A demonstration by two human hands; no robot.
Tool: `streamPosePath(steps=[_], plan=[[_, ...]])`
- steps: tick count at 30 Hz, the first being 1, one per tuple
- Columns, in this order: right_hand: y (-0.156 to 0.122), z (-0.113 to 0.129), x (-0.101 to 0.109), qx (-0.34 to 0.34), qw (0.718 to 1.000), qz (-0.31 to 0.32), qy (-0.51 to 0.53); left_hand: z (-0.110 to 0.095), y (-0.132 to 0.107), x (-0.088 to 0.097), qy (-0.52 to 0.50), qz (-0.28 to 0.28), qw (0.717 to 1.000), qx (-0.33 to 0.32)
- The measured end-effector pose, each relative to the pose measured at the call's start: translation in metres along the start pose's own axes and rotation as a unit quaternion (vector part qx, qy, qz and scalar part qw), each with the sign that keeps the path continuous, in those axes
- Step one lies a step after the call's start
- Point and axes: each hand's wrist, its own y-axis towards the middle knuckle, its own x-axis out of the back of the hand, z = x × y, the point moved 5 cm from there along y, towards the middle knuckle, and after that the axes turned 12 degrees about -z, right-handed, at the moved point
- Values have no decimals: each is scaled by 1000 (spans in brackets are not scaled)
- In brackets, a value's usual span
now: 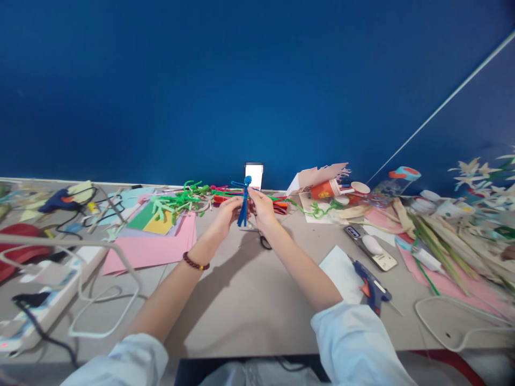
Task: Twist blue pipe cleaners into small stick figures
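Note:
Between my hands stands a blue pipe-cleaner figure [244, 206], upright, with a round knob at the top and a thin strand reaching left. My left hand [230, 212] has its fingers closed at the figure's lower left side. From the right, my right hand [260, 207] pinches it just under the knob. Both hands are raised above the table, and some fingertips are hidden. Behind them lies a bundle of red and orange pipe cleaners [279, 205]. A phone [254, 172] with a bright screen leans at the wall. Below my hands, scissors [265, 243] lie partly covered.
Left are green pipe cleaners [189, 195], pink paper sheets [140, 252] and a white power strip [52, 305] with cables. On the right lie a blue glue gun [374, 289], another phone [380, 257], a red paper cup [325, 189] and dried husks [438, 241]. A blue wall [257, 80] rises behind.

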Motion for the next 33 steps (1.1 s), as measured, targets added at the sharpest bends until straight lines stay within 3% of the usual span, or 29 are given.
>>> streamPosePath(steps=[5, 10, 14, 23, 28, 33], plan=[[-2, 24, 5, 190, 976, -16, -103, -14, -4, 5, 27, -66, 995, -76], [-2, 26, 6, 221, 966, -14, -136, -10, -2, 4, 43, -81, 992, -89], [-2, 21, 3, 186, 977, -2, -105, -6, 2, 6, 23, -82, 993, -83], [1, 1, -4, 14, 1000, 28, 2, 1, 6, 5, -65, -48, 997, 4], [0, 1, -5, -11, 997, 72, 5, 0, 5, 5, -62, -42, 997, -1], [2, 4, -2, -6, 998, 64, -17, -5, 2, 8, -10, -54, 998, -15]])
